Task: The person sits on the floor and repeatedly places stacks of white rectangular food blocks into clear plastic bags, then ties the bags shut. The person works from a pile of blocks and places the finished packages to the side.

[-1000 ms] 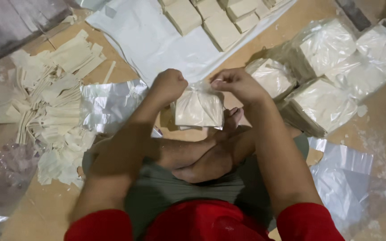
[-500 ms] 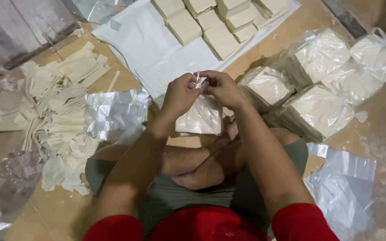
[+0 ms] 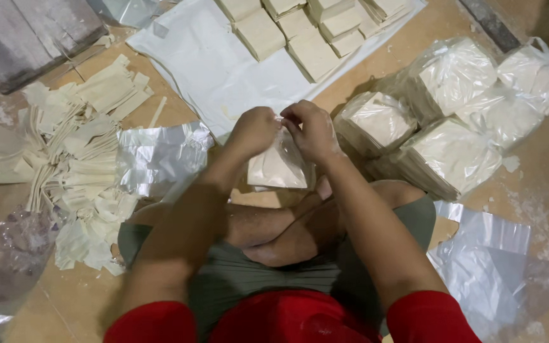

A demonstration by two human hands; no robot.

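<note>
Here, the floor (image 3: 376, 57) around your crossed legs carries tied bags (image 3: 452, 155) on the right and pale blocks (image 3: 316, 54) on a white sheet (image 3: 217, 70) ahead. The small clear bag (image 3: 279, 166) hangs above your knees; it looks light, soft, slippery, so hold it at the gathered neck. Your left hand (image 3: 253, 130) and right hand (image 3: 312, 127) pinch that neck, each grip closed tight.

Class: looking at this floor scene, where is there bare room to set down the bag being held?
Free: the white sheet below the pale blocks, and bare floor right of the filled bags. Crowded: the paper strips left, and around both hands.
</note>
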